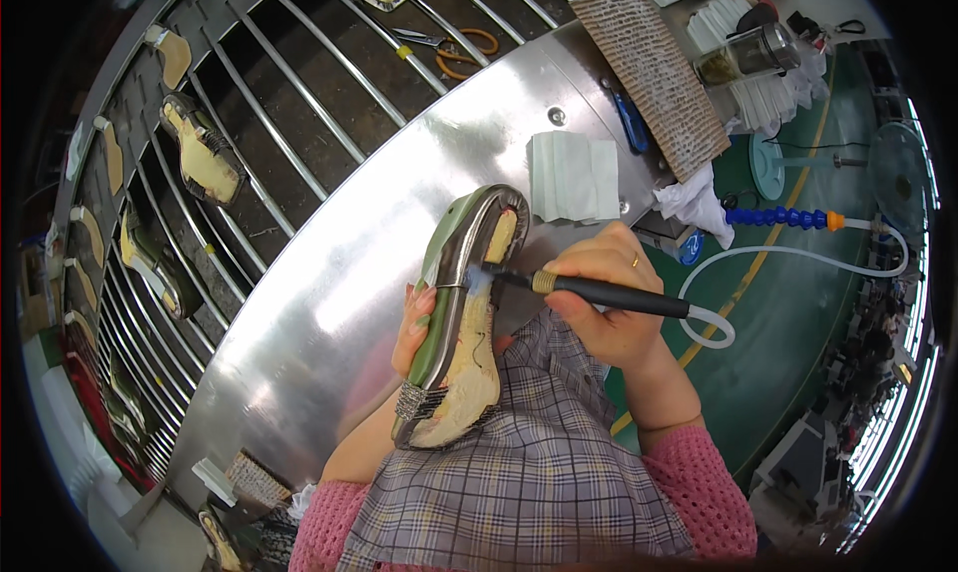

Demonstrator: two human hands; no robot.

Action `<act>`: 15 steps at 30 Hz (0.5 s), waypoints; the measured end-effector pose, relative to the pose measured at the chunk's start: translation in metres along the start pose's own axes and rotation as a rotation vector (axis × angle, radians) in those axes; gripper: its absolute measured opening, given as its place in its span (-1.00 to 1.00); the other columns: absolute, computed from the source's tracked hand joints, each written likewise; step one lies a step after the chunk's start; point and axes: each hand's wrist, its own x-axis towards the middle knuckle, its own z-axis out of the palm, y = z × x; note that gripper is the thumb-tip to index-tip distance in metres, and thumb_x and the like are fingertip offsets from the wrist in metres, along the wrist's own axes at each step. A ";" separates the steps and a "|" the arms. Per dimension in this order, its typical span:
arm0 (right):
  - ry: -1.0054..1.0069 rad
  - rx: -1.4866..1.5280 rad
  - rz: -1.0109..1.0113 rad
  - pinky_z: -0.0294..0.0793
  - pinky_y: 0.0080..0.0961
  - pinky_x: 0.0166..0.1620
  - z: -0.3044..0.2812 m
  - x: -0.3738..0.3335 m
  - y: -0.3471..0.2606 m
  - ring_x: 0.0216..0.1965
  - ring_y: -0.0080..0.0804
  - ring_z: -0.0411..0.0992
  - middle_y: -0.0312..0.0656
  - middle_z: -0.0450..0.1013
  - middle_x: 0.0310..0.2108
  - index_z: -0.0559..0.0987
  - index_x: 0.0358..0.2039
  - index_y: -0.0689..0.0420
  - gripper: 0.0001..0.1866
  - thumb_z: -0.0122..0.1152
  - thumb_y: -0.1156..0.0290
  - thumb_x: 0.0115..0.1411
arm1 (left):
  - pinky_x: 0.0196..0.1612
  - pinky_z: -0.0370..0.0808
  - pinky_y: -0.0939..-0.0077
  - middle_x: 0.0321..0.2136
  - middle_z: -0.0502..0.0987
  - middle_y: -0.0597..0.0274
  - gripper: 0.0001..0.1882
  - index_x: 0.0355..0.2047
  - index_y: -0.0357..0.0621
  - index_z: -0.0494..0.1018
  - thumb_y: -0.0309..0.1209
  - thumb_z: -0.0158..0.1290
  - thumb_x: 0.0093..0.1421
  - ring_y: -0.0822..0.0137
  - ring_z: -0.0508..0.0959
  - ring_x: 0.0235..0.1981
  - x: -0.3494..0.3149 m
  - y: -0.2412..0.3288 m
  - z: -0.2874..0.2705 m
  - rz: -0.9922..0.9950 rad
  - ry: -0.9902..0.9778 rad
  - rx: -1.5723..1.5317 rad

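Note:
My left hand (411,330) is wrapped round the side of a shoe (467,362) on a green last, partly hidden behind it. The shoe is turned bottom up and tilted, with a metallic dark upper folded over a cream insole and a sparkly band near its lower end. My right hand (617,307) grips a black-handled glue brush (634,298) with a pale hose (711,324) joined to its end. The brush's dark tip rests at the narrow middle of the shoe's underside, by the folded edge.
Below the shoe lies a shiny metal worktop (329,302) with a stack of pale cloths (574,176). Past its curved edge, a rack of metal bars (299,68) carries several shoes and insoles. Orange-handled scissors (467,53), a corrugated board (654,83) and a glass jar (748,53) are farther off.

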 end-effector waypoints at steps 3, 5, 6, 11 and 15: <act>0.049 -0.031 0.010 0.37 -0.49 -0.35 0.003 -0.001 0.004 -0.44 -0.37 0.47 -0.29 0.55 -0.41 0.57 -0.32 0.13 -0.74 0.46 0.38 0.00 | 0.34 0.06 -0.07 0.18 0.28 -0.06 0.03 0.21 -0.10 -0.03 -0.07 0.41 -0.08 -0.02 0.32 0.24 0.006 0.004 -0.001 -0.002 -0.004 -0.023; 0.039 -0.001 0.032 0.36 -0.48 -0.35 0.003 -0.002 0.004 -0.44 -0.39 0.46 -0.29 0.55 -0.41 0.58 -0.32 0.13 -0.75 0.46 0.39 0.01 | 0.38 0.07 0.14 0.24 0.19 0.01 0.04 0.29 -0.15 -0.13 -0.04 0.30 0.04 0.08 0.22 0.29 0.011 0.002 -0.003 0.046 -0.064 0.018; 0.022 0.032 0.051 0.36 -0.48 -0.35 0.003 -0.003 0.002 -0.44 -0.40 0.46 -0.30 0.55 -0.42 0.59 -0.33 0.13 -0.76 0.46 0.40 0.01 | 0.39 0.08 0.24 0.26 0.14 0.05 0.04 0.32 -0.18 -0.18 -0.03 0.25 0.10 0.14 0.18 0.31 0.012 0.002 -0.003 0.070 -0.095 0.038; -0.097 0.362 0.190 0.30 -0.56 -0.42 -0.005 -0.006 -0.010 -0.51 -0.49 0.37 -0.28 0.54 -0.45 0.64 -0.41 0.12 -0.84 0.44 0.39 0.03 | 0.40 0.08 0.23 0.23 0.19 0.05 0.06 0.30 -0.15 -0.14 0.01 0.29 0.03 0.17 0.20 0.30 0.000 -0.007 -0.003 0.052 -0.242 0.261; -0.037 0.319 0.379 0.22 -0.63 -0.48 -0.006 -0.011 -0.010 -0.56 -0.60 0.28 -0.33 0.53 -0.48 0.66 -0.43 0.12 -0.87 0.44 0.38 0.04 | 0.40 0.06 0.15 0.18 0.24 0.06 0.09 0.27 -0.11 -0.10 -0.03 0.37 -0.06 0.17 0.24 0.28 0.014 -0.002 0.011 0.123 0.007 0.015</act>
